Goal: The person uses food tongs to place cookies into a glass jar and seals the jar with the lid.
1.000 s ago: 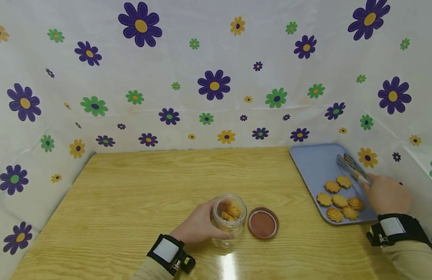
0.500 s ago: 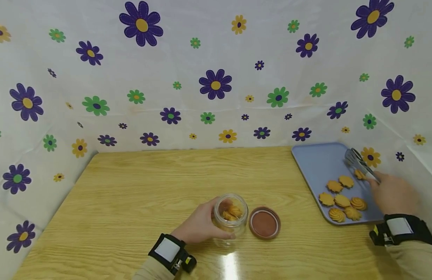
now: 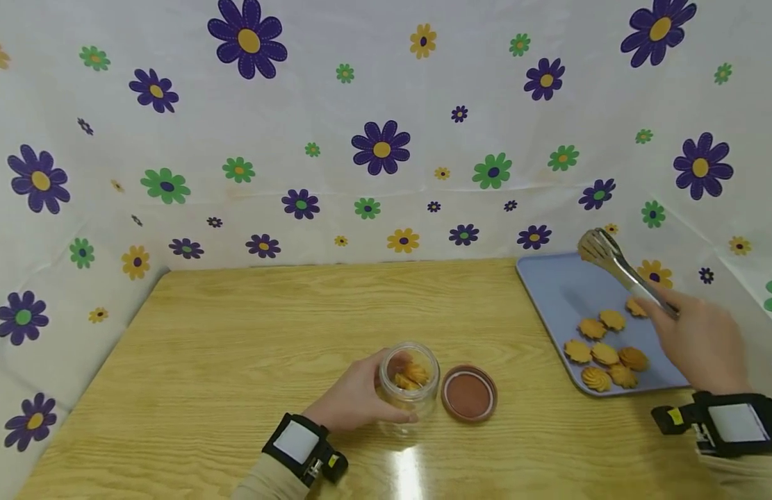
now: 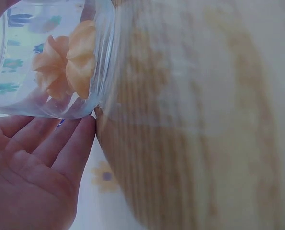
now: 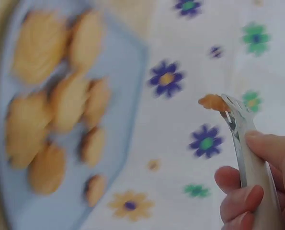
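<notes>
My left hand [image 3: 354, 394] holds a clear glass jar [image 3: 417, 406] on the table, thumb and fingers around its side. The jar has no lid on, and ridged cookies [image 4: 80, 60] lie at its bottom in the left wrist view. In my right hand [image 3: 701, 340] is a pair of metal tongs [image 3: 638, 281], raised over the far right of a blue tray [image 3: 545, 278]. The tongs' tips pinch one cookie [image 5: 211, 102], lifted off the tray. Several golden cookies [image 3: 604, 354] lie on the tray's near part; one is partly hidden behind the tongs and right hand.
A round brown lid [image 3: 469, 394] lies on the table just right of the jar. The wooden table [image 3: 267, 333] ends against a flower-printed white cloth [image 3: 310, 104], which also rises along both sides, close to the tray's right edge.
My right hand has lifted the tongs up from the tray's right side, their tips swinging left and upward with a cookie pinched in them. My left hand stays on the jar.
</notes>
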Demonstrator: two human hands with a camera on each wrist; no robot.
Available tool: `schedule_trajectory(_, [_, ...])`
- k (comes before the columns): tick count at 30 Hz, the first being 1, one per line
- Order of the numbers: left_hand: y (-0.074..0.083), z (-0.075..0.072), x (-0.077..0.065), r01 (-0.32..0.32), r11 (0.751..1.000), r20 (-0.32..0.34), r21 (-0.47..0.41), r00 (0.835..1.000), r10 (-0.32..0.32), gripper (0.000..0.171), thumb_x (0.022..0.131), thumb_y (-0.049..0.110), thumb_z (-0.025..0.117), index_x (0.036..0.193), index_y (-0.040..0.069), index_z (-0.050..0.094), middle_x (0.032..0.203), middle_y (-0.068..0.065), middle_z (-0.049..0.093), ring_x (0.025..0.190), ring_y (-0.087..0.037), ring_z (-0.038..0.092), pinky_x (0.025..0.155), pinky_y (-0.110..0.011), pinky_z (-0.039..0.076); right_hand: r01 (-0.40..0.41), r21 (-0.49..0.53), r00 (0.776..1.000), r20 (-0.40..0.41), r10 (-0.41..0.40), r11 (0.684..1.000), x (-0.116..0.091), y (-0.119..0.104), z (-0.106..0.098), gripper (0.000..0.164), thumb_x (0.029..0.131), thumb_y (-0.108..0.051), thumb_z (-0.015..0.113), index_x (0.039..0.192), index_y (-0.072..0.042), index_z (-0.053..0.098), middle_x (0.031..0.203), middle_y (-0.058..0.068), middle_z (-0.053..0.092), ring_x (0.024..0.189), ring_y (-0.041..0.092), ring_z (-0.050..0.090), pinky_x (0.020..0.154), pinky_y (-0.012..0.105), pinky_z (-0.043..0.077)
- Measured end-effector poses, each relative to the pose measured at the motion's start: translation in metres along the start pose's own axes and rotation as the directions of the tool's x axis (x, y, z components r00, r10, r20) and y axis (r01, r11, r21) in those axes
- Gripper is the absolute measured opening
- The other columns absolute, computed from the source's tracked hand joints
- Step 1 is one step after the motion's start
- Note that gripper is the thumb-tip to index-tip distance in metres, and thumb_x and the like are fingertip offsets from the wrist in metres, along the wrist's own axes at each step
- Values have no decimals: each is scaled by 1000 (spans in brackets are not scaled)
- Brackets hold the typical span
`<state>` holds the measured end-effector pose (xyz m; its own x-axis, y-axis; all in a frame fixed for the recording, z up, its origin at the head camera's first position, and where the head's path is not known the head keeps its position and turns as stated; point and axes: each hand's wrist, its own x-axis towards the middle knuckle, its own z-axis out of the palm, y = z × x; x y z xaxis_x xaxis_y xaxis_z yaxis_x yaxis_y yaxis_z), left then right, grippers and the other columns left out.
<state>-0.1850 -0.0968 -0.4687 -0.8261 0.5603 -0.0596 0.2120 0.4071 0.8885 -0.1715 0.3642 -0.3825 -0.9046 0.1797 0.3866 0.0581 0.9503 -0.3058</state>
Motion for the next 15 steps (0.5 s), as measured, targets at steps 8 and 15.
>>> schedule_trajectory(8, [0, -2, -1, 1, 1000, -3, 13, 1000, -1, 83, 72, 41, 90, 141, 19, 52, 128, 11, 61, 119, -8, 57, 105, -38, 46, 201, 233, 979, -28, -200, 951, -13, -67, -34, 41, 98, -24, 66, 134, -5, 64, 71, 17, 68, 42, 5, 39, 36, 25, 25])
schedule_trajectory(15, [-2, -2, -1, 2, 1000, 3, 12, 1000, -2, 82, 73, 42, 89, 142, 20, 51, 128, 11, 61, 119, -8, 57, 104, -38, 46, 307, 341, 938, 50, -343, 889, -38, -109, -49, 40, 96, -20, 69, 136, -24, 64, 58, -8, 49, 45, 6, 33, 40, 22, 28])
